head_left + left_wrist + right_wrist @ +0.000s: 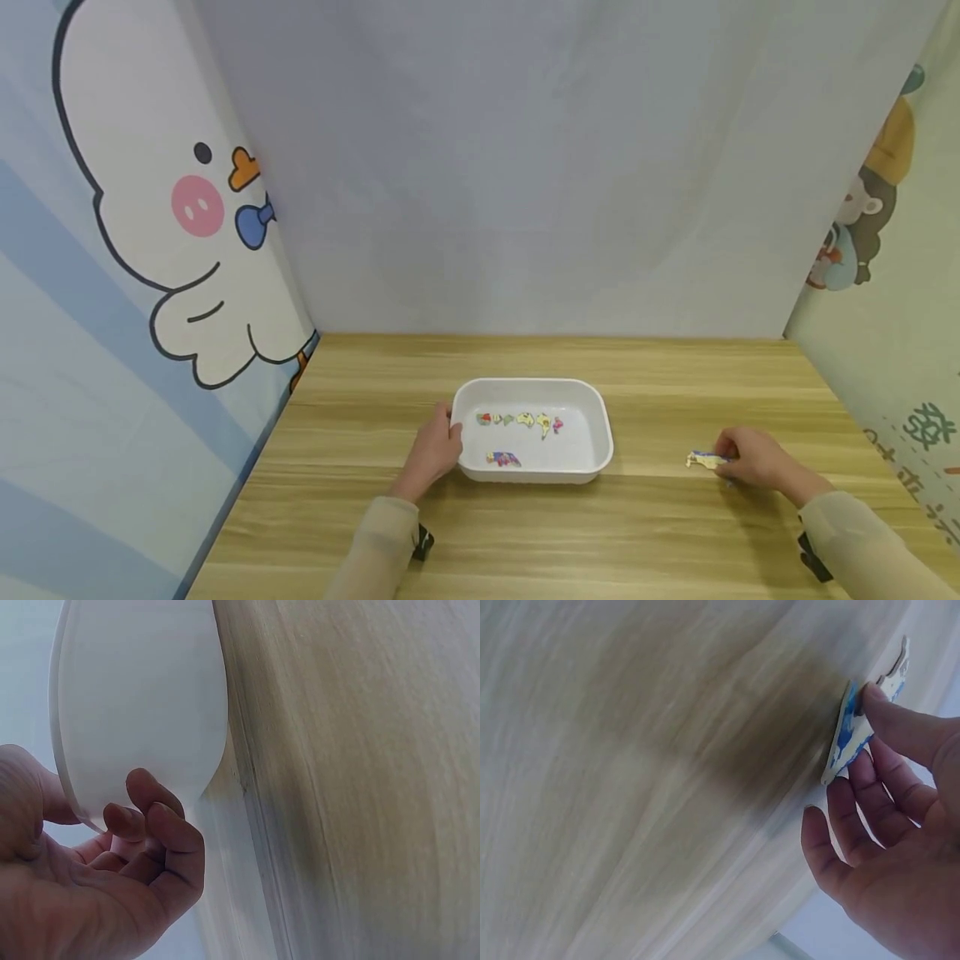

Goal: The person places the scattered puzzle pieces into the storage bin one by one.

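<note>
My left hand (435,446) grips the left edge of a white plastic tray (536,477). In the left wrist view the thumb lies on one side of the tray's rim (64,750), with curled fingers against its outer wall. Over at the right, my right hand (757,458) pinches a flat, irregular puzzle piece (702,459), cream with blue patches. The right wrist view has that piece (846,746) between thumb and fingers, close over the table. Several small colourful pieces form a row inside the tray, and a purple-and-yellow piece (504,459) lies nearer its front wall.
Both hands work over a wood-grain table (645,533). A pale grey curtain (525,183) hangs along its back edge. Printed cloths stand at both sides, the left one with a white cartoon bird (135,125).
</note>
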